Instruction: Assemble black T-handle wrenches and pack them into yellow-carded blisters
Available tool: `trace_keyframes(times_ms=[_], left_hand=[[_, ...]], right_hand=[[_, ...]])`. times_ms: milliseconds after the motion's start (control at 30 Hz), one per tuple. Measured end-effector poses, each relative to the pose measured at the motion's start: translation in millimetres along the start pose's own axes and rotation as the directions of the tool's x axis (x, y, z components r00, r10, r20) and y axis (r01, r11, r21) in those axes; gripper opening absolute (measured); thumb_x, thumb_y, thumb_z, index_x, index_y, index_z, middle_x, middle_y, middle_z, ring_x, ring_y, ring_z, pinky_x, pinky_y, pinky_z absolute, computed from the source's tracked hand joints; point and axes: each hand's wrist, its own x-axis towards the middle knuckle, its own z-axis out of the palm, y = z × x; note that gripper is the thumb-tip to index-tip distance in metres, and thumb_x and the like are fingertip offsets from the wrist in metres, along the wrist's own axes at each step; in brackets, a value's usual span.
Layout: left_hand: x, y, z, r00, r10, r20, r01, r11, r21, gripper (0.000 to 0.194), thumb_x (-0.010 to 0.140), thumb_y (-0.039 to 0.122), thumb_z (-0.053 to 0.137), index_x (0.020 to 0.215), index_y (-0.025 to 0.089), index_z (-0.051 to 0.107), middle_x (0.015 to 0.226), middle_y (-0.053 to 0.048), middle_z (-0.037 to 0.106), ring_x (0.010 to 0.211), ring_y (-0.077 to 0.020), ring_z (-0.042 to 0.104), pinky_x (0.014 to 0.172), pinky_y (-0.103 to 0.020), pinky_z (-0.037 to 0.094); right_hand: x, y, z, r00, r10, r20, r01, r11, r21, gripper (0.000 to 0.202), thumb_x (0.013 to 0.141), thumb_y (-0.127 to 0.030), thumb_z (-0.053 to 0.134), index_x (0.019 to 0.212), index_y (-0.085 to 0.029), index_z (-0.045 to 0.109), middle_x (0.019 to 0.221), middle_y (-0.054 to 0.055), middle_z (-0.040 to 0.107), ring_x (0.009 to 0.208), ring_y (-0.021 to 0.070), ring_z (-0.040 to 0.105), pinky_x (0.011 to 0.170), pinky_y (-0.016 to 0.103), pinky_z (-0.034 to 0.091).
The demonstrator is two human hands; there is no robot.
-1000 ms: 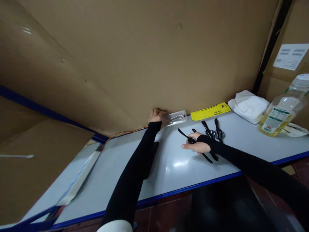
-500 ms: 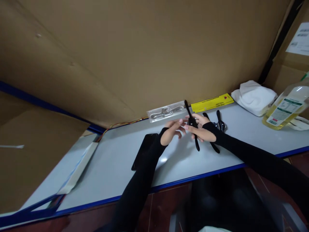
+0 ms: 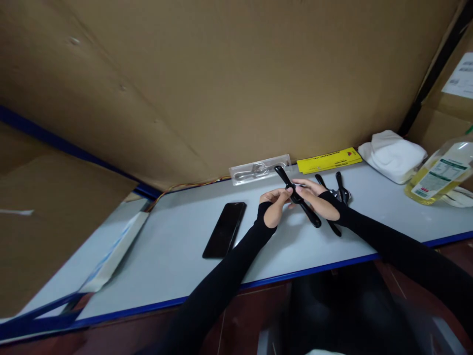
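A black two-handled tool (image 3: 309, 213) is held up above the table, slanting from upper left to lower right. My left hand (image 3: 275, 206) is closed on its middle from the left, the thumb on top. On the other side my right hand (image 3: 314, 197) grips the same middle part, its fingers partly hidden behind the tool. Another black tool (image 3: 344, 192) with two handles and a metal middle lies on the table just right of my right hand, partly covered by my wrist.
A black phone (image 3: 225, 230) lies left of my hands on the table (image 3: 166, 246). Along the back are a clear plastic package (image 3: 259, 170), a yellow card (image 3: 330, 160) and a white cloth (image 3: 393, 154). A bottle of yellow liquid (image 3: 438, 172) stands at the right.
My left hand has moved right and closed on the tool. The tool has turned to a flatter slant. The phone is now fully uncovered.
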Motion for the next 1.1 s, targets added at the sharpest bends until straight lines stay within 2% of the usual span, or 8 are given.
trace_keyframes(times_ms=[100,233,433,533,633,800,967,1100], left_hand=[[1,0,-0.1,0.990,-0.095,-0.105,0.095,0.995,-0.006,0.052,0.060,0.053,0.097,0.071,0.016,0.062,0.068,-0.004,0.072,0.062,-0.0196,0.073,0.064,-0.034,0.064],[-3,2,1.3,0.984,-0.160,-0.072,0.160,0.987,-0.007,0.061,0.052,0.056,0.100,0.080,0.016,0.062,0.071,-0.007,0.075,0.063,-0.0259,0.077,0.057,-0.038,0.066],[-7,1,6.0,0.992,-0.096,-0.086,0.099,0.995,0.029,0.058,0.055,0.057,0.099,0.076,0.014,0.066,0.071,-0.010,0.076,0.058,-0.0252,0.076,0.052,-0.035,0.065],[-5,-2,5.5,0.992,-0.101,-0.078,0.103,0.994,0.023,0.055,0.058,0.054,0.098,0.076,0.013,0.067,0.072,-0.012,0.077,0.058,-0.0256,0.076,0.050,-0.033,0.063],[-4,-4,4.5,0.982,-0.179,-0.060,0.181,0.983,0.024,0.049,0.061,0.049,0.097,0.076,0.012,0.068,0.069,-0.010,0.075,0.054,-0.0228,0.074,0.047,-0.028,0.057],[-4,-2,5.8,0.976,-0.200,-0.090,0.207,0.976,0.070,0.040,0.065,0.043,0.092,0.074,0.013,0.068,0.062,-0.005,0.071,0.045,-0.0179,0.068,0.039,-0.022,0.043],[-4,-2,5.2,0.970,-0.179,-0.164,0.193,0.979,0.071,0.037,0.068,0.044,0.089,0.076,0.013,0.069,0.062,-0.004,0.071,0.043,-0.0162,0.066,0.040,-0.022,0.042],[-8,-4,8.7,0.966,-0.230,-0.122,0.243,0.964,0.111,0.033,0.069,0.042,0.087,0.073,0.013,0.070,0.058,-0.003,0.068,0.041,-0.0145,0.063,0.039,-0.021,0.040]], right_hand=[[2,8,0,0.964,-0.216,-0.158,0.158,0.936,-0.313,0.051,0.083,-0.046,0.078,0.127,-0.023,0.067,0.095,0.005,0.071,0.078,0.0172,0.068,0.056,0.022,0.050],[-1,11,1,0.907,-0.369,-0.204,0.222,0.828,-0.514,0.033,0.087,-0.042,0.079,0.115,-0.024,0.078,0.101,0.007,0.072,0.076,0.0160,0.067,0.059,0.025,0.052],[4,18,-5,0.904,-0.399,-0.156,0.262,0.802,-0.537,0.021,0.097,-0.040,0.070,0.102,-0.029,0.087,0.102,0.007,0.070,0.079,0.0170,0.064,0.058,0.027,0.048],[12,19,-18,0.915,-0.402,-0.025,0.326,0.775,-0.542,0.024,0.101,-0.035,0.063,0.100,-0.029,0.087,0.100,0.006,0.067,0.081,0.0165,0.061,0.064,0.027,0.049],[14,14,-28,0.891,-0.445,0.083,0.414,0.725,-0.550,0.032,0.103,-0.026,0.054,0.097,-0.027,0.086,0.098,0.005,0.064,0.081,0.0152,0.059,0.070,0.027,0.049],[2,3,-21,0.879,-0.476,-0.003,0.394,0.732,-0.555,0.023,0.094,-0.025,0.066,0.112,-0.024,0.080,0.109,0.007,0.060,0.080,0.0158,0.058,0.052,0.024,0.039],[-1,6,-14,0.835,-0.539,0.115,0.477,0.604,-0.639,0.020,0.087,-0.014,0.068,0.097,-0.025,0.081,0.106,0.007,0.061,0.092,0.0208,0.054,0.080,0.034,0.051],[1,5,-18,0.784,-0.601,0.156,0.544,0.543,-0.640,0.012,0.081,-0.013,0.072,0.083,-0.024,0.078,0.105,0.008,0.064,0.102,0.0268,0.051,0.092,0.044,0.049]])
